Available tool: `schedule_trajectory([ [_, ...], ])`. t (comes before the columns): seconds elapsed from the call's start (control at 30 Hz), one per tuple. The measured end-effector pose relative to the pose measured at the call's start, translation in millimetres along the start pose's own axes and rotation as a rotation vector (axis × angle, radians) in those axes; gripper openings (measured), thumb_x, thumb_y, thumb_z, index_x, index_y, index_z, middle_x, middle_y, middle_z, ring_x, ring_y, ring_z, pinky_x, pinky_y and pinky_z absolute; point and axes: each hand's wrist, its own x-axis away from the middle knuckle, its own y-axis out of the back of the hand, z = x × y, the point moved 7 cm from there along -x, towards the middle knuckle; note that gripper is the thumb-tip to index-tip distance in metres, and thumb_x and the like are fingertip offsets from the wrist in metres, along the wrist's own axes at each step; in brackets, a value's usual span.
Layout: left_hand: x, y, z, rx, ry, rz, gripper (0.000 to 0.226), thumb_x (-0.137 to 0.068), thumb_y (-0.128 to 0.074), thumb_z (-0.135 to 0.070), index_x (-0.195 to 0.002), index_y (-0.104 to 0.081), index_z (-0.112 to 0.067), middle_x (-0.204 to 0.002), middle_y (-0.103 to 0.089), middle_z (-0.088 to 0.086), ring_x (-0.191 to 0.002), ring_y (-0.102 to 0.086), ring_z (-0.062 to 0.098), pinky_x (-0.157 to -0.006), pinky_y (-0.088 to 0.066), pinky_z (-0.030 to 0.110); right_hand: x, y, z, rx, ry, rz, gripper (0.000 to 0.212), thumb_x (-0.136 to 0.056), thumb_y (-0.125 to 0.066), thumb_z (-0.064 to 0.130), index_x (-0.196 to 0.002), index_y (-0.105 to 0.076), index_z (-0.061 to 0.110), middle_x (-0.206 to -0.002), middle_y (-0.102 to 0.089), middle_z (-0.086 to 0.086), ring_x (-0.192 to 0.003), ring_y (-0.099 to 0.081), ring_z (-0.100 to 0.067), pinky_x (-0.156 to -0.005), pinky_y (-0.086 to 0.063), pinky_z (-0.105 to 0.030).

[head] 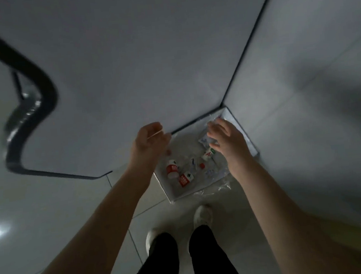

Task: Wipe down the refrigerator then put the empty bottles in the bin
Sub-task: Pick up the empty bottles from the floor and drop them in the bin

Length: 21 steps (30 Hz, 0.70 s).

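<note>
A square white bin (173, 195) lined with a clear plastic bag stands on the floor in the corner. Inside lie several empty clear bottles, some with red-and-white labels (171, 169) and one with a white label (207, 155). My left hand (149, 142) hovers over the bin's left rim with fingers loosely curled and nothing visible in it. My right hand (226, 140) hovers over the bin's right side, fingers spread and relaxed, holding nothing.
A large pale grey panel (126, 65) with a dark curved edge (42, 89) fills the upper left. A grey wall (311, 83) stands on the right. My feet in white shoes (202, 216) stand on the tiled floor just before the bin.
</note>
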Motion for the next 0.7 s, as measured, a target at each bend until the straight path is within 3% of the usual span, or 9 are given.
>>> schedule_trajectory([
  [0.07, 26, 17, -34, 0.018, -0.066, -0.009, 0.035, -0.087, -0.060, -0.012, -0.121, -0.051, -0.012, -0.115, -0.056, -0.001, -0.106, -0.055, 0.012, -0.082, -0.046, 0.015, 30, -7, 38, -0.011, 0.058, 0.022, 0.054, -0.092, -0.056, 0.028, -0.139, -0.037, 0.009, -0.136, -0.049, -0.008, -0.120, -0.051, -0.018, -0.092, -0.046, -0.031],
  [0.17, 66, 48, -72, 0.049, -0.146, -0.051, 0.036, -0.088, -0.059, -0.012, -0.123, -0.050, -0.013, -0.118, -0.053, 0.002, -0.116, -0.052, 0.016, -0.087, -0.045, 0.021, 80, -22, 84, -0.016, 0.149, 0.051, 0.056, -0.092, -0.055, 0.029, -0.141, -0.034, 0.011, -0.138, -0.047, -0.008, -0.122, -0.049, -0.018, -0.094, -0.046, -0.031],
  [0.47, 179, 153, -129, 0.144, -0.283, -0.096, 0.030, -0.087, -0.062, -0.018, -0.115, -0.052, -0.022, -0.125, -0.056, 0.006, -0.119, -0.053, 0.019, -0.103, -0.042, 0.037, 224, -71, 160, -0.064, 0.347, 0.045, 0.058, -0.092, -0.055, 0.034, -0.142, -0.034, 0.014, -0.138, -0.047, -0.003, -0.119, -0.051, -0.014, -0.094, -0.048, -0.033],
  [0.6, 224, 195, -146, 0.218, -0.322, -0.139, 0.053, -0.071, -0.067, -0.033, -0.119, -0.054, -0.016, -0.115, -0.060, 0.003, -0.115, -0.055, 0.020, -0.102, -0.041, 0.038, 277, -97, 174, -0.031, 0.398, 0.103, 0.058, -0.091, -0.056, 0.033, -0.142, -0.034, 0.016, -0.140, -0.045, -0.003, -0.121, -0.049, -0.014, -0.096, -0.047, -0.036],
  [0.7, 252, 221, -152, 0.289, -0.357, -0.200, 0.043, -0.081, -0.067, -0.025, -0.121, -0.053, -0.014, -0.120, -0.059, 0.008, -0.115, -0.055, 0.022, -0.104, -0.041, 0.040, 308, -116, 187, -0.001, 0.423, 0.151, 0.059, -0.091, -0.057, 0.033, -0.141, -0.033, 0.016, -0.141, -0.044, -0.004, -0.122, -0.048, -0.014, -0.099, -0.046, -0.038],
])
